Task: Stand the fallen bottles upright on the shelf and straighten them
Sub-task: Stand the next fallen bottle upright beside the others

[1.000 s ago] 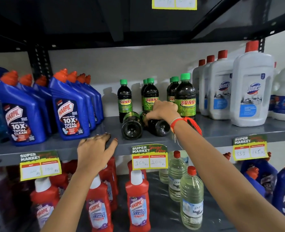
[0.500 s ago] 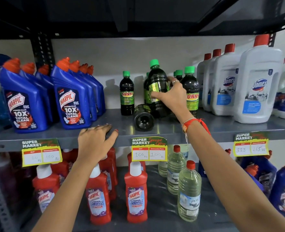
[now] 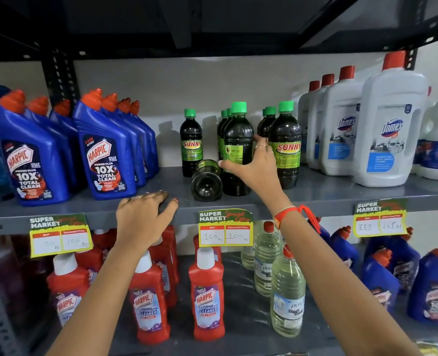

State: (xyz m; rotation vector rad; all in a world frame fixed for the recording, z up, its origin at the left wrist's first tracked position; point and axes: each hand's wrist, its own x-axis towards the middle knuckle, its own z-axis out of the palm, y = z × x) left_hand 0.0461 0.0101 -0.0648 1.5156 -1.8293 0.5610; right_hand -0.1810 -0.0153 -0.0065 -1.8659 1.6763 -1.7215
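Several dark Sunny bottles with green caps stand mid-shelf. My right hand (image 3: 253, 165) grips one of them, an upright Sunny bottle (image 3: 237, 140) whose base rests on the grey shelf (image 3: 315, 194). Just left of it one fallen Sunny bottle (image 3: 206, 182) lies on its side, base toward me. Another Sunny bottle (image 3: 286, 145) stands right of my hand, and a single one (image 3: 191, 142) stands further left. My left hand (image 3: 142, 217) lies flat on the shelf's front edge, fingers spread, holding nothing.
Blue Harpic bottles (image 3: 104, 147) crowd the left of the shelf, white Domex bottles (image 3: 390, 129) the right. Price tags (image 3: 225, 227) hang from the front edge. Red Harpic bottles (image 3: 207, 296) and clear bottles (image 3: 287, 291) fill the shelf below.
My right hand lifted one fallen bottle from lying to upright and set it down on the shelf. One bottle remains lying. My left hand stayed on the shelf edge.
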